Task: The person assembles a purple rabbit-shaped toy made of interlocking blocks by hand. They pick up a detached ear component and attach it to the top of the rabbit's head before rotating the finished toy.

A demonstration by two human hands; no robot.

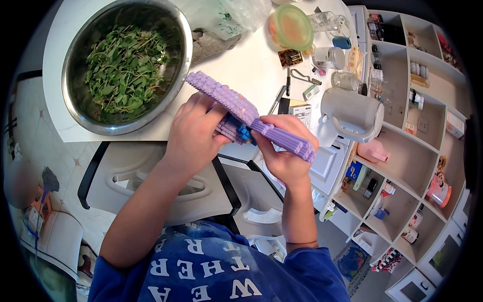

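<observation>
Between my two hands, just past the table's near edge, is a purple studded piece that looks built from small blocks or beads. It is tilted, running from upper left to lower right, with blue bits and a few orange spots near its middle. My left hand is closed around its left part from below, and some fingertips are hidden behind it. My right hand grips the ridged, bar-like right end, thumb on the near side and fingers over the top.
A steel bowl of green leaves stands on the white table at left. Behind are a plastic bag, a green-lidded tub and several glass jars. A clear pitcher stands at right, by shelves. A chair is below.
</observation>
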